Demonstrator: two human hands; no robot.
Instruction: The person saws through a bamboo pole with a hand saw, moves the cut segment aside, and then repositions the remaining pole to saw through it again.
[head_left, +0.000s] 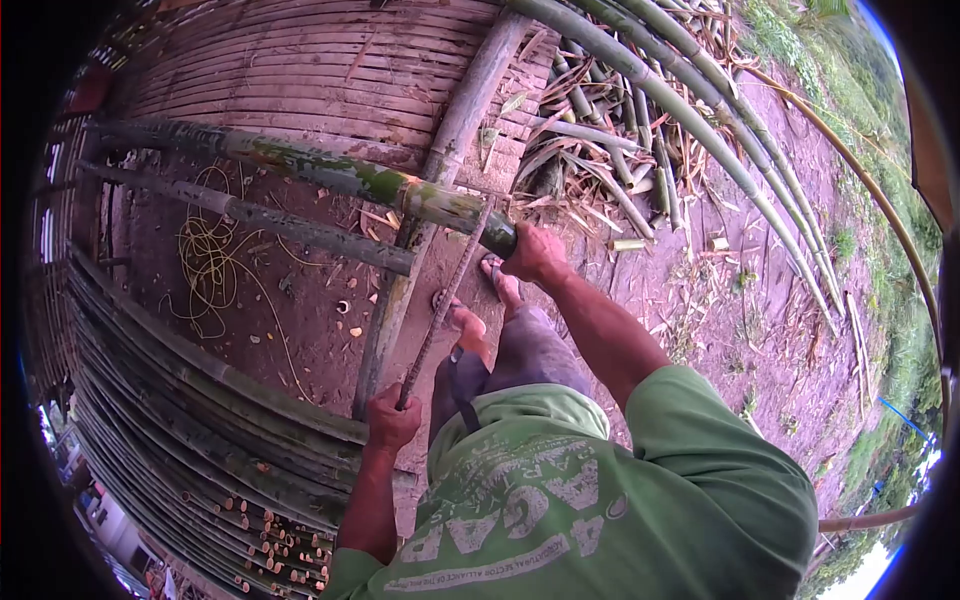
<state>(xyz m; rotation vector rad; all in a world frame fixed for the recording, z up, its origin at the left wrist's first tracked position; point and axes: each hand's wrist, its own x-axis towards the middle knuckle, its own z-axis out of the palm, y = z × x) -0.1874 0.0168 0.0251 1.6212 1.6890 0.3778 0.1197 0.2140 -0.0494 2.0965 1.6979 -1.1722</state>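
A thick green bamboo pole (340, 175) lies across a slanting wooden beam (465, 120). My right hand (537, 253) is closed round the pole's near end. My left hand (393, 418) grips the lower end of a long, thin ridged rod (447, 300). The rod's upper end touches the pole just left of my right hand. What the rod is, I cannot make out. Below the thick pole, a thinner grey pole (300, 230) reaches the same beam.
Bamboo slats (300, 70) form a platform at the top. Stacked poles (200, 410) fill the lower left. A tangled yellow cord (210, 255) lies on the ground. Cut bamboo pieces (600, 165) and long curved poles (690, 90) are at the upper right.
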